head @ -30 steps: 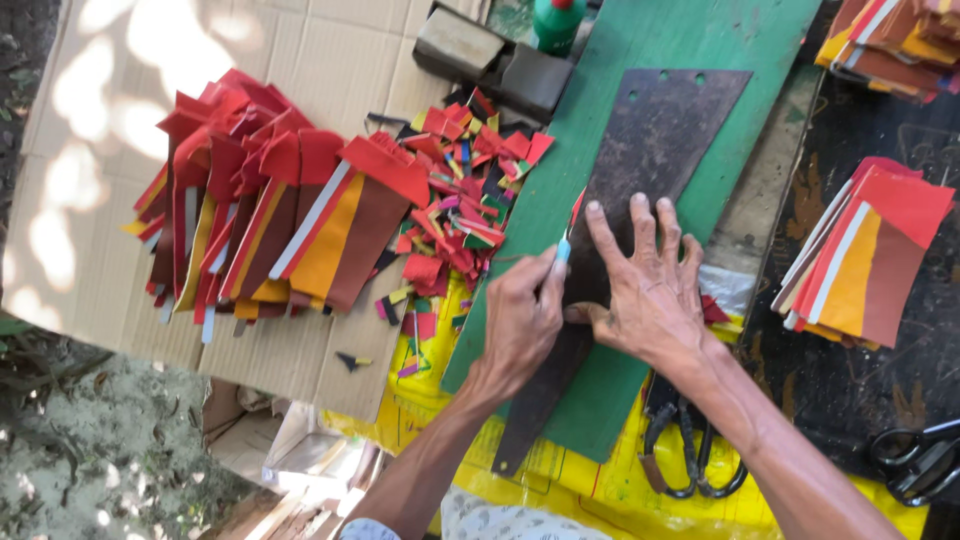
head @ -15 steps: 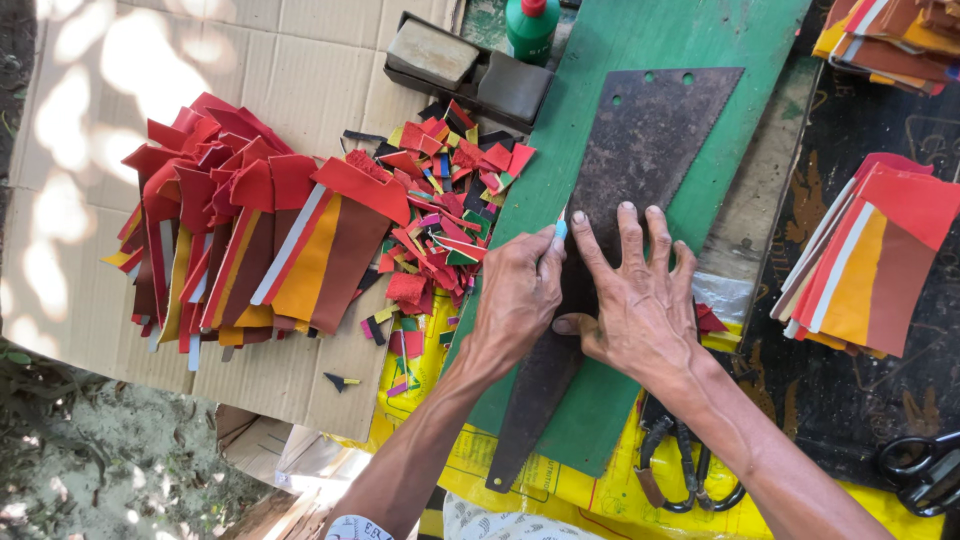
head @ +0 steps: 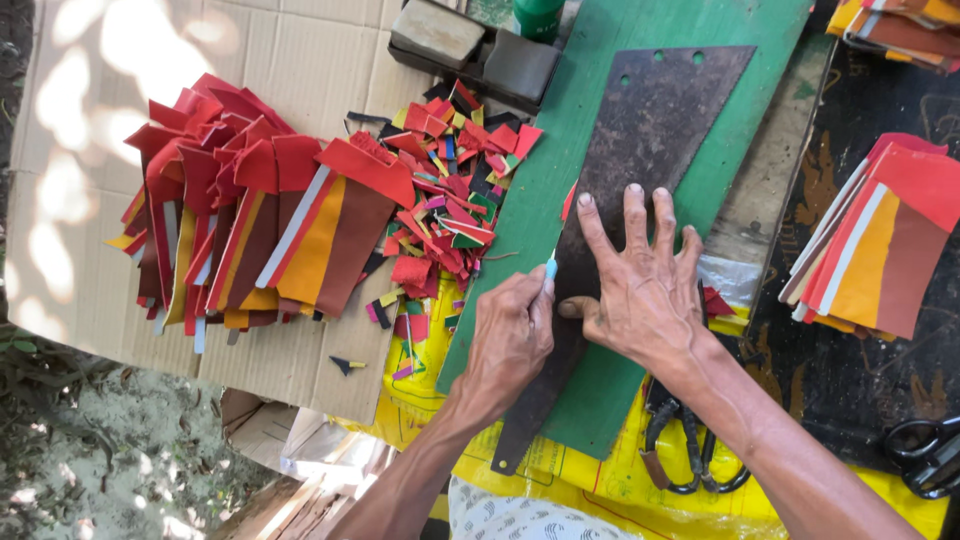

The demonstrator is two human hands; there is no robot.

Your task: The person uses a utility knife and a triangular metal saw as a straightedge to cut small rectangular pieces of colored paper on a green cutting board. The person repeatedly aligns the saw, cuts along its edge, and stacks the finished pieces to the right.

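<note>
My right hand (head: 640,280) lies flat with spread fingers on a dark rusty metal template (head: 650,130) that rests on a green cutting board (head: 560,180). Beside it, my left hand (head: 510,335) is closed around a small knife with a light blue tip (head: 549,267), the blade held against the template's left edge. A sliver of red material (head: 567,203) shows from under that edge.
A stack of cut red, orange and brown shaped pieces (head: 260,220) lies on cardboard (head: 90,150) at left, with a heap of small coloured scraps (head: 450,190). Another stack (head: 880,240) sits at right. Scissors (head: 685,450) and a second pair (head: 925,455) lie near me.
The view has shifted slightly. My left hand has slid the knife a little down along the template's edge toward me; my right hand stays pressed on the template.
</note>
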